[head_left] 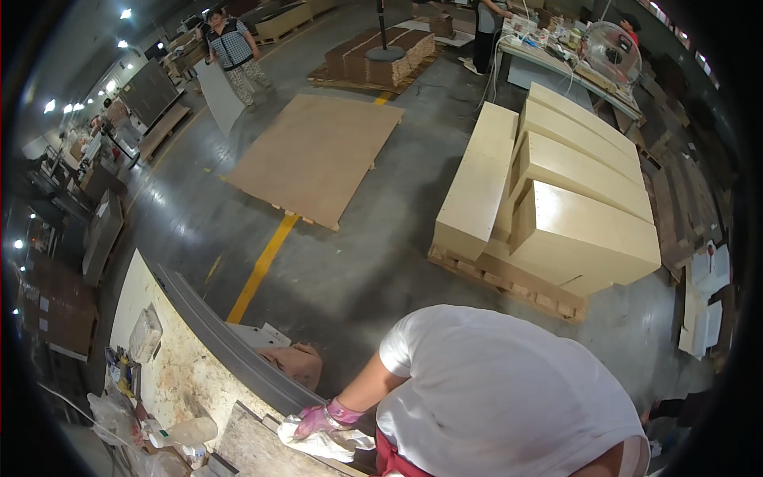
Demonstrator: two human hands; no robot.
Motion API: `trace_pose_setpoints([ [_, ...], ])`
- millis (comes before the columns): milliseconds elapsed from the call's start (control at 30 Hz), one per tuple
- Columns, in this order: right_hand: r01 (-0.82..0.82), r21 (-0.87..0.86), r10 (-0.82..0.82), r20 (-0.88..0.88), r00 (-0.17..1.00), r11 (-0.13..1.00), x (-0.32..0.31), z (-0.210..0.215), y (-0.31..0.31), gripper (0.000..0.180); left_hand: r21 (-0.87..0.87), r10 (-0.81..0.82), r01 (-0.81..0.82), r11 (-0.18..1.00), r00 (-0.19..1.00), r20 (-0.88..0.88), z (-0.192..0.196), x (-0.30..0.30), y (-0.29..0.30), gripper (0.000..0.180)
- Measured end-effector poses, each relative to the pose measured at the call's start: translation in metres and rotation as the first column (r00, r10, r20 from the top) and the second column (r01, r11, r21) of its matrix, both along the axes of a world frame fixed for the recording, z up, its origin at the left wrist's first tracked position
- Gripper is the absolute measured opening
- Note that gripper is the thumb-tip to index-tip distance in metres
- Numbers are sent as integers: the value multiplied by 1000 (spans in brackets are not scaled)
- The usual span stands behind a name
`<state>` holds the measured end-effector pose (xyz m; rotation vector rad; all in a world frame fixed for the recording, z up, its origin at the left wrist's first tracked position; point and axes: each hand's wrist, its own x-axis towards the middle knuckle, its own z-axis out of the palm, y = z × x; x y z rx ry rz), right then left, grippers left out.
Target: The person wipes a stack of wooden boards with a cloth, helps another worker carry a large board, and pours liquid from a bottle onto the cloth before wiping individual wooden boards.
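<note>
Neither of my hands shows in the head view. Close in front, a person in a white T-shirt [509, 381] bends low toward the workbench [179, 378], with the head out of the picture. One hand of that person, in a pink-purple glove [326, 419], presses a crumpled white cloth [330, 445] onto a flat panel [266, 445] at the bench's near end. A bit of red clothing [393, 459] shows below that arm. A clear plastic bottle [191, 432] lies on its side on the bench, left of the panel.
A long grey strip [230, 338] runs along the bench edge. Cream-coloured cabinets [588, 215] stand on a pallet [509, 286] at the right. Farther off are a brown board [318, 151], a person carrying a panel [218, 95], a fan [610, 54] and a cluttered table [556, 60].
</note>
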<state>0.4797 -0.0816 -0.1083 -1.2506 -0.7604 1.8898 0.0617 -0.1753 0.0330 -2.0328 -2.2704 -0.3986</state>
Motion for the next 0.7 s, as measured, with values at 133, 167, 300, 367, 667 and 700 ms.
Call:
trace_pose_setpoints([
  [133,12,33,-11,-27,1000,999,-10,0,-21,58,18,-31,30,999,999,8,-6,-2,3,45],
  [167,18,44,-16,-34,999,999,-11,1,-27,57,21,-36,36,999,999,10,-8,-1,2,45],
  [300,54,74,-48,-86,995,996,-15,1,-59,53,33,-54,54,998,998,15,-11,-1,-1,45],
  [367,86,70,-77,-129,989,994,-14,-5,-77,50,44,-53,52,998,999,12,-12,-1,-7,46],
  [667,224,-83,-239,-342,909,971,5,-38,-139,41,63,-7,6,998,1000,17,-15,-11,-37,46],
  [700,233,-55,-238,-328,914,971,4,-32,-141,40,61,6,-7,998,1000,21,-16,-14,-42,46],
])
